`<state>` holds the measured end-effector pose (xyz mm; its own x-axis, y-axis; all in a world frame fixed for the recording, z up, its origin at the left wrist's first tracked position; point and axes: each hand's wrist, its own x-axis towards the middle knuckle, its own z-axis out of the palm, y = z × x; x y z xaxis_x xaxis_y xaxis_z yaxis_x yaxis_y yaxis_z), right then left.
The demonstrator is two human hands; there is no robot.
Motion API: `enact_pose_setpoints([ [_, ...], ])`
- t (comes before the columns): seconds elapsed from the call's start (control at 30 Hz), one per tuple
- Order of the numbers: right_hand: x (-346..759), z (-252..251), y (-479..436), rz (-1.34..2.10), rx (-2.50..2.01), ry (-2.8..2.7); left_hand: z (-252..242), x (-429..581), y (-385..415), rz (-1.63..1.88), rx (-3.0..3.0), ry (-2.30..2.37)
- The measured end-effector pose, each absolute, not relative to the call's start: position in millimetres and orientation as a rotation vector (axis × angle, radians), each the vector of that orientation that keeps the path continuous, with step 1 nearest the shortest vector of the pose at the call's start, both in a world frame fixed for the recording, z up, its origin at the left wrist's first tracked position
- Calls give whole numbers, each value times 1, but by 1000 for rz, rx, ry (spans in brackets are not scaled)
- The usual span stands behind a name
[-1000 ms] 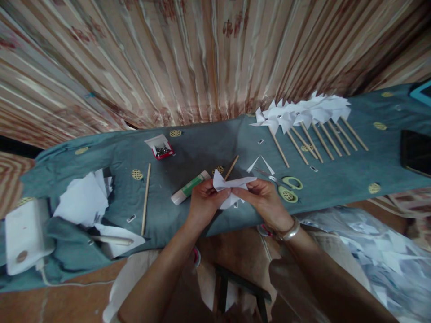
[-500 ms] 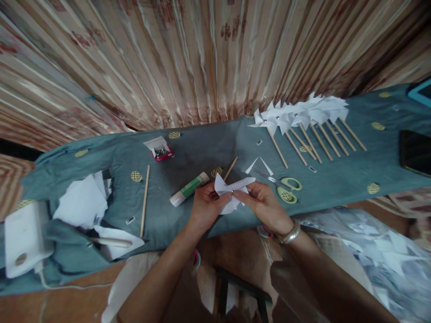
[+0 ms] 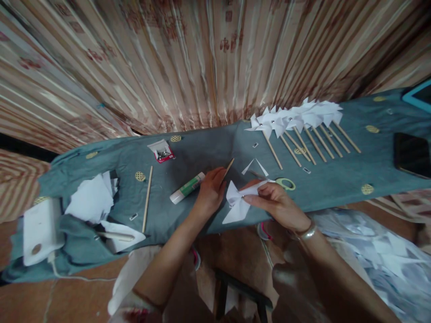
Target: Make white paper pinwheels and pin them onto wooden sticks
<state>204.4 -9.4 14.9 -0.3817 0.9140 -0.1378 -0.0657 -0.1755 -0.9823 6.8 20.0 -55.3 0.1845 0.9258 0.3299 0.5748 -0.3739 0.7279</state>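
My right hand (image 3: 274, 204) pinches a folded white paper pinwheel head (image 3: 237, 202) just above the blue-grey cloth (image 3: 208, 152). My left hand (image 3: 211, 189) has let go of the paper and reaches to a short wooden stick (image 3: 229, 168) lying on the cloth; its fingertips are at the stick's near end. A green and white glue stick (image 3: 187, 187) lies just left of that hand. Green-handled scissors (image 3: 284, 183) lie behind my right hand.
A row of several finished paper pinwheels on sticks (image 3: 296, 121) lies at the back right. A red box of pins (image 3: 162, 151) sits at the back. A long stick (image 3: 147, 198), paper scraps (image 3: 89, 204) and a white device (image 3: 42, 229) lie left. A dark phone (image 3: 412, 154) lies far right.
My left hand released the paper pinwheel and moved up to the short wooden stick. My right hand kept the paper and shifted slightly right.
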Motion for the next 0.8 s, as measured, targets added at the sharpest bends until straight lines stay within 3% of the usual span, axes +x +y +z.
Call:
enact_pose_setpoints([
  [0.17,209,15,-14,1626,-1031,-1359,-57,15,34,895,2129,1424],
  [0.3,214,16,-16,1516,-1068,-1353,-45,20,30,960,1916,1412],
  [0.5,218,25,-27,1118,-1218,-1574,-14,21,-8,1035,1299,1234],
  [0.8,211,32,-35,691,-1147,-1717,1,25,-25,956,995,1045],
])
